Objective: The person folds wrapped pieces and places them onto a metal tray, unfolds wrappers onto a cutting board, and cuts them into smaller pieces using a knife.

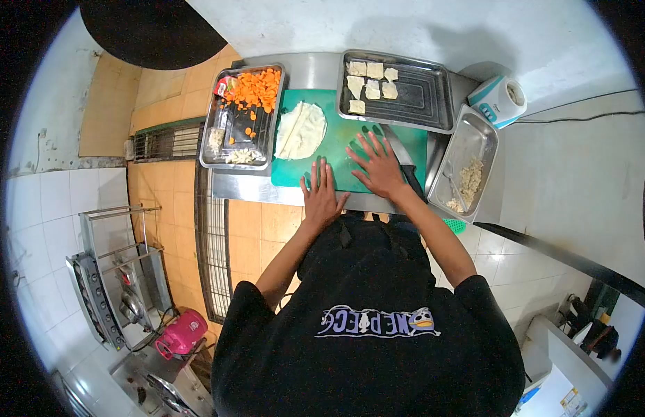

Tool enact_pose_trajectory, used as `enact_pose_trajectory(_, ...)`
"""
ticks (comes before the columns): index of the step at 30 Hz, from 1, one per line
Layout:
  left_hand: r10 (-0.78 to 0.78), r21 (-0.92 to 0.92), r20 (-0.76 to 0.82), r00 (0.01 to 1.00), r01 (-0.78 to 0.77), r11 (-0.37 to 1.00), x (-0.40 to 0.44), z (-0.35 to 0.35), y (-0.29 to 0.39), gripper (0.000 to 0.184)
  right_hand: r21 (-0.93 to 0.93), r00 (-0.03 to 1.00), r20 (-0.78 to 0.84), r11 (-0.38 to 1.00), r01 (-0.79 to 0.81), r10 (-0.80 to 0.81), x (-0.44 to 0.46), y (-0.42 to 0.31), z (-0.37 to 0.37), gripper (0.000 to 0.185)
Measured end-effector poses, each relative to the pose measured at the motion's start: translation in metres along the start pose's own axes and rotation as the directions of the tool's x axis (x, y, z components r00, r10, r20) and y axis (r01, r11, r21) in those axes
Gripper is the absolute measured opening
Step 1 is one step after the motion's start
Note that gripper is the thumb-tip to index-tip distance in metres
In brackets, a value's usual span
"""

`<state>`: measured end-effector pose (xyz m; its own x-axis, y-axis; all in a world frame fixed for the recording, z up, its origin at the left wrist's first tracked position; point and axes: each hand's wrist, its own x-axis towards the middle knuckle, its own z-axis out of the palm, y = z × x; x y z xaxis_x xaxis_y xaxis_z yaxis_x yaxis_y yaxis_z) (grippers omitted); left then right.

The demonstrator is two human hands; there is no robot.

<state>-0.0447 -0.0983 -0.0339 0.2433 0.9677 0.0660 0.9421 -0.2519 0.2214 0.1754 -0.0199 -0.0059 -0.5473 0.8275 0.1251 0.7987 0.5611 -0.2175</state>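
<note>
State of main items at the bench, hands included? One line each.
Left hand: open, palm down
Right hand: open, palm down
Cutting board: flat, partly covered
Pale dough: laid out
Knife: lying flat, ungripped
Carrots: chopped, in left tray
Right tray: partly filled, cut pale pieces
Deep pan: uncovered, partly filled
Roll: in printed wrapper

- Illumination: bright and fairly even, by my feed.
- Shadows: soft, grey, on the pale upper wall (pixel 295 28).
- Glare: washed-out patch on the orange floor tiles (pixel 288 228).
- Distortion: fisheye; edges bowed, corners black, rim bluish.
- Focus: I read the cutting board (pixel 340 156) clearly; periphery softer.
</note>
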Motion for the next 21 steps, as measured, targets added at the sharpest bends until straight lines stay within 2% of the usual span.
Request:
enact_pose_trajectory(5,0.073,-0.067,-0.004,0.997,-0.073,0.995,0.035,-0.002,0.016,0.089,-0.006,0.994,-0.014,0.994,-0.110,0.110,-0.003,-0.002,0.002,0.061)
enact_pose_trajectory(7,0.196,-0.087,-0.008,0.981,-0.196,0.977,0.048,-0.002,0.015,0.082,-0.008,0.991,-0.004,0.991,-0.135,0.135,-0.004,-0.002,0.006,0.060)
enact_pose_trajectory(8,0.195,-0.088,-0.010,0.981,-0.195,0.977,0.052,-0.004,0.014,0.082,0.013,0.988,-0.027,0.988,-0.151,0.151,-0.004,-0.002,0.009,0.060)
enact_pose_trajectory(10,0.135,-0.003,-0.126,0.983,-0.136,0.991,0.057,-0.004,0.007,0.073,0.034,0.984,-0.052,0.985,-0.166,0.168,-0.001,-0.001,0.009,0.060)
enact_pose_trajectory(12,0.107,-0.023,-0.111,0.988,-0.111,0.994,0.064,-0.006,-0.002,0.070,0.088,0.985,-0.054,0.983,-0.160,0.165,0.008,0.002,0.010,0.060)
enact_pose_trajectory(17,0.036,-0.073,-0.109,0.993,-0.045,0.996,0.085,-0.013,-0.007,0.068,0.078,0.991,-0.058,0.990,-0.118,0.122,0.033,0.005,0.016,0.052)
enact_pose_trajectory(21,0.093,-0.069,-0.068,0.993,-0.098,0.993,0.080,-0.010,-0.012,0.062,0.098,0.994,-0.102,0.994,-0.041,0.051,0.025,0.007,0.015,0.045)
